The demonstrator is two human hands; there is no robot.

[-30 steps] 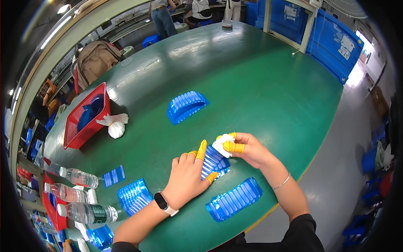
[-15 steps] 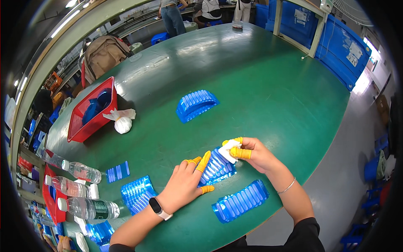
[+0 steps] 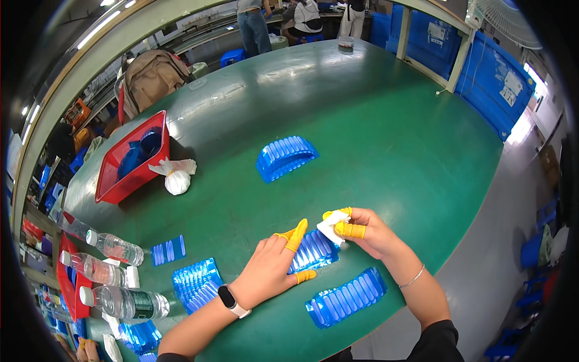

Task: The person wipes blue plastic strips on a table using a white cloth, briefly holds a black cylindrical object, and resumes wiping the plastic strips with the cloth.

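A fanned stack of blue film sheets with pale oblong strips [image 3: 315, 251] lies on the green table in front of me. My left hand [image 3: 265, 270] rests at its left side with fingers spread, yellow finger cots on the thumb and some fingers. At the stack's far right corner, my right hand [image 3: 375, 233] pinches a crumpled white wipe [image 3: 333, 227] between fingers in yellow cots. The wipe appears to touch the sheets. Nearer to me on the right lies another fanned blue stack [image 3: 347, 297]. Beyond my hands sits a curved blue stack [image 3: 287, 158].
More blue sheets [image 3: 196, 282] lie left of my left forearm, beside a small blue piece [image 3: 168, 250]. Several water bottles [image 3: 123, 301] line the left. Farther off are a red basket [image 3: 131, 158] with blue material and a white wrapped bundle [image 3: 177, 181]. The table edge [image 3: 461, 241] curves along the right.
The view has shifted slightly. My right hand and wipe have moved a little toward me at the stack's far corner, while my left hand stays on its left side.
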